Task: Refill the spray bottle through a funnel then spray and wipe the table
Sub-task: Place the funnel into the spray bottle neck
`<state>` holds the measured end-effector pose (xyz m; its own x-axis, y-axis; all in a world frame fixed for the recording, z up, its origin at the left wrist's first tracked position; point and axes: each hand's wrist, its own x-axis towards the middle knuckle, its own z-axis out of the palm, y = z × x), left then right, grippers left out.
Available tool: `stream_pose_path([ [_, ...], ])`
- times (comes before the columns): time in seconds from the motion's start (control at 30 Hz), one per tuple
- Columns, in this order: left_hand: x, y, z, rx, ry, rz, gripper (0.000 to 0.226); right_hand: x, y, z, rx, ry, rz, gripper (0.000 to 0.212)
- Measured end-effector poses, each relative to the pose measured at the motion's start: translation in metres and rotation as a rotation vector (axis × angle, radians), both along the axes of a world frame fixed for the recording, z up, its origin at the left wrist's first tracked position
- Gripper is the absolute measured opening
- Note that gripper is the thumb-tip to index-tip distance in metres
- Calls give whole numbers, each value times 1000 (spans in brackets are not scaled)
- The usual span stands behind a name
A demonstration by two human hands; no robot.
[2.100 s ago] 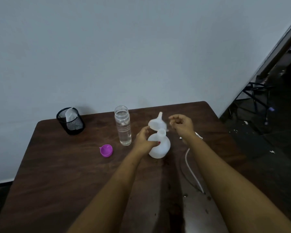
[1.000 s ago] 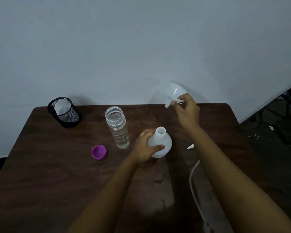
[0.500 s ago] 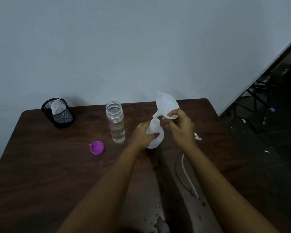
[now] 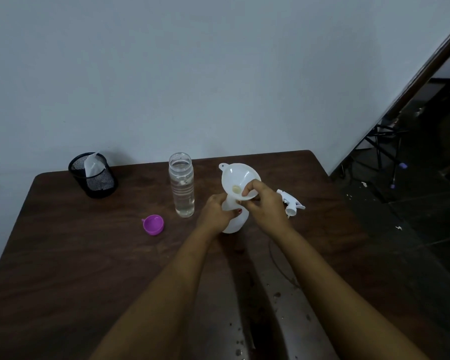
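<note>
The left hand (image 4: 215,213) is wrapped round the shoulder of the white spray bottle (image 4: 235,226), which stands upright on the worktop (image 4: 76,255) near its middle. The right hand (image 4: 264,203) pinches the near rim of the funnel (image 4: 238,178) just above the neck. The step looks to be seating the funnel. That is best done with the bottle pinned upright, the spout lowered straight into the neck, and the bowl, which seems tipped toward the viewer, levelled before release. The open water bottle (image 4: 181,185) waits at nine o'clock of the spray bottle, its purple cap (image 4: 153,224) at about eight, and the trigger head (image 4: 290,202) lies at three. Fingers hide the neck, so whether the spout is fully in cannot be told, and the level inside the white wall is unreadable.
</note>
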<state>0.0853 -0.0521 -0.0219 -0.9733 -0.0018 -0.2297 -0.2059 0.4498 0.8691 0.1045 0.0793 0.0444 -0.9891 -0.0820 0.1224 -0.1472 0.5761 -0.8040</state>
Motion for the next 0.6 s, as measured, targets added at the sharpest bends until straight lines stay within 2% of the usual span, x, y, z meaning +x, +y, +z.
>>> stream_pose_path([
  [0.1, 5, -4, 0, -13, -26, -9, 57, 6, -1, -1, 2, -14, 9, 19],
  [0.3, 14, -14, -2, 39, -41, -56, 62, 20, 2, 4, -129, -33, 67, 58],
  [0.43, 17, -20, -4, -7, 2, -97, 68, 20, 6, 10, -196, -86, 27, 75],
  [0.5, 20, -22, 3, -7, 44, -81, 63, 15, 9, 17, -176, -90, -16, 78],
  [0.6, 25, -25, 7, 6, 85, -64, 56, 0, 10, 37, -207, -100, -87, 70],
])
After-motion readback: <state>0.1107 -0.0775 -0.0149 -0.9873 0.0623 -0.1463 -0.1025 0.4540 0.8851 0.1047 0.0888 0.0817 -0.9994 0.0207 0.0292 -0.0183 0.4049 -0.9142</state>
